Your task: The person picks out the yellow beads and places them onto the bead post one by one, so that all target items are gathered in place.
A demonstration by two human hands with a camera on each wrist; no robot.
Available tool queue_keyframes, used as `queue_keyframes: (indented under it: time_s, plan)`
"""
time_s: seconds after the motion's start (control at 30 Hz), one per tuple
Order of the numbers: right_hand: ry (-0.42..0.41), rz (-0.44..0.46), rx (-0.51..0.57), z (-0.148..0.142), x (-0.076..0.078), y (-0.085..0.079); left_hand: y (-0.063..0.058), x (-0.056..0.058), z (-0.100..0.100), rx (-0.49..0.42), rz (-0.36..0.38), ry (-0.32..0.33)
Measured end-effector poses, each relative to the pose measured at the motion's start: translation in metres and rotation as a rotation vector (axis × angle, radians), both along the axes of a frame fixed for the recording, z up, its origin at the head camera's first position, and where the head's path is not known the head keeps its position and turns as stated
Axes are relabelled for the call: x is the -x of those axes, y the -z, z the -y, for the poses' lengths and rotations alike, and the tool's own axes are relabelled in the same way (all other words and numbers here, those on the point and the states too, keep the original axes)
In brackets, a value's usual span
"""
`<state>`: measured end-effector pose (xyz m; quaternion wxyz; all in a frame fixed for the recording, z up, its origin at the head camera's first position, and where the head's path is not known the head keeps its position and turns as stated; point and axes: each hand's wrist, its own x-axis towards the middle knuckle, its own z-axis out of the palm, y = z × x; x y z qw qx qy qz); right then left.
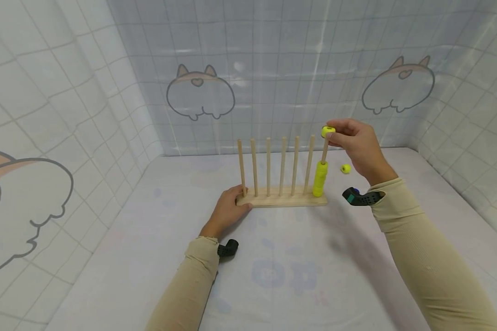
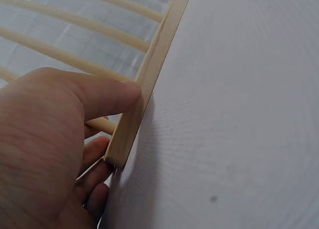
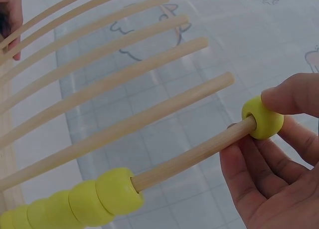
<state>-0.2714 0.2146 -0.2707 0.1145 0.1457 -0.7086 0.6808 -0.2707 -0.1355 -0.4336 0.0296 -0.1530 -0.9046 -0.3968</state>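
A wooden peg rack [image 1: 281, 201] with a row of upright dowels stands on the table. Its rightmost dowel [image 3: 199, 151] carries a stack of yellow beads [image 1: 320, 179] at the bottom. At the top of that dowel my right hand [image 1: 356, 142] pinches another yellow bead [image 3: 263, 118] between thumb and fingers, the dowel's tip in its hole. My left hand [image 1: 228, 209] grips the left end of the rack's base [image 2: 130, 124], thumb on the front edge and fingers behind the end. The other dowels hold no beads.
One loose yellow bead [image 1: 345, 168] lies on the white tablecloth [image 1: 273, 243] to the right of the rack. A grid-patterned curtain [image 1: 281, 82] with cartoon drawings hangs behind and at both sides. Black bands circle both wrists.
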Motion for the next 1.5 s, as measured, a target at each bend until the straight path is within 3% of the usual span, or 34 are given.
queue_keyframes:
  time_s: [0.67,1.5]
  plan:
    - [-0.002,0.01,-0.039,-0.0025,-0.0013,0.003,-0.0052,-0.0021,-0.0014,-0.005,-0.009,0.013]
    - [0.018,0.038,-0.094,-0.0065,-0.0043,0.0,-0.0027,-0.0011,-0.0007,-0.004,-0.017,0.015]
